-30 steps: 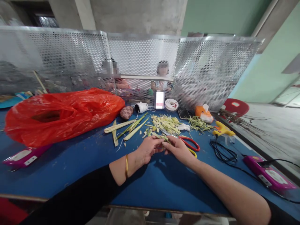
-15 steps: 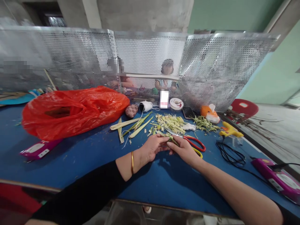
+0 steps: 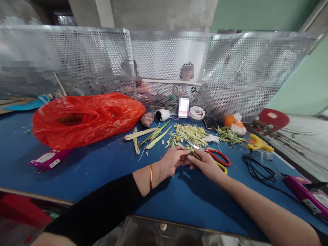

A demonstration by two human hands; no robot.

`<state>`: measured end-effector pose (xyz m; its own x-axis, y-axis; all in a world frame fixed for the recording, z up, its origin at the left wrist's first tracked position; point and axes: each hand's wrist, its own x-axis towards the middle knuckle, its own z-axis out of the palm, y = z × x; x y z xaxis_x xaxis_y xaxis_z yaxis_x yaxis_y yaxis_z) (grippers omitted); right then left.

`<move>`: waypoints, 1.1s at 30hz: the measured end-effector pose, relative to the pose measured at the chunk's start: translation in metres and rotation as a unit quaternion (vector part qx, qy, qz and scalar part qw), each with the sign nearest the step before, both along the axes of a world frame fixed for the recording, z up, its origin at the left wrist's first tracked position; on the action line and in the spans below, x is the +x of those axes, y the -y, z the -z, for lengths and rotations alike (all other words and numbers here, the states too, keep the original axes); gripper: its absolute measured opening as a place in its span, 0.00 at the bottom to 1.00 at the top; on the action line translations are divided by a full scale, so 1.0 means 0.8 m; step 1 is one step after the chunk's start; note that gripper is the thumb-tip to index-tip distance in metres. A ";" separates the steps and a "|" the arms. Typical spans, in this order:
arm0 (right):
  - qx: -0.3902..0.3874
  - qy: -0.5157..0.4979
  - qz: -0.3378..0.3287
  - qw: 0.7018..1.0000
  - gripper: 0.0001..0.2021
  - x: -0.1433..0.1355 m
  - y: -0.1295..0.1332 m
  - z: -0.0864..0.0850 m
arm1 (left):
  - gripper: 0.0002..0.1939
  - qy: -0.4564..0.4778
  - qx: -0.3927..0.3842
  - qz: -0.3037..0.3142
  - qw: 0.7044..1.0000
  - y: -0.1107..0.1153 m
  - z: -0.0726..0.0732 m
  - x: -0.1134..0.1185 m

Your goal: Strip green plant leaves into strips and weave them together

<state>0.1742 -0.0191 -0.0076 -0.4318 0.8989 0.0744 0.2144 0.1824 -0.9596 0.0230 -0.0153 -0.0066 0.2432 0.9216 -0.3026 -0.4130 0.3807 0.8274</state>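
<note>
My left hand (image 3: 175, 160) and my right hand (image 3: 205, 163) meet over the blue table (image 3: 107, 174), both closed on a small green plant piece (image 3: 191, 149). Its lower part is hidden by my fingers. Just beyond my hands lie pale green leaf scraps (image 3: 191, 133). Scissors with red and yellow handles (image 3: 219, 158) rest beside my right hand, partly covered by it. Long leaf strips (image 3: 157, 137) lie to the left, near a spool of white thread (image 3: 164, 115). Darker green clippings (image 3: 228, 135) are heaped to the right.
A red plastic bag (image 3: 115, 109) covers the left side. At the right are a yellow glue gun (image 3: 260, 143) with a black cord and a purple power strip (image 3: 306, 194). A perforated metal screen (image 3: 164, 51) stands behind, with people beyond it.
The whole view has shifted, so the table's objects appear a little further right. Both hands keep their hold on the plant piece, with hardly any change in the fingers.
</note>
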 end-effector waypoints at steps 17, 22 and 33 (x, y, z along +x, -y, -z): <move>0.015 -0.018 -0.005 1.000 0.18 -0.001 -0.004 0.006 | 0.08 -0.021 0.022 0.014 0.999 -0.005 0.003 0.000; 0.017 -0.019 -0.006 1.000 0.16 0.000 -0.004 0.008 | 0.05 -0.021 0.024 0.011 0.999 -0.004 0.003 0.000; 0.023 -0.021 -0.011 0.999 0.17 -0.002 -0.004 0.004 | 0.09 -0.024 0.017 0.005 1.000 -0.001 0.001 -0.001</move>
<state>0.1725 -0.0161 -0.0110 -0.4468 0.8846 0.1337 0.1688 0.2301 -0.9584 0.0219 -0.0147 -0.0071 0.2385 0.9292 -0.2823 -0.3679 0.3555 0.8592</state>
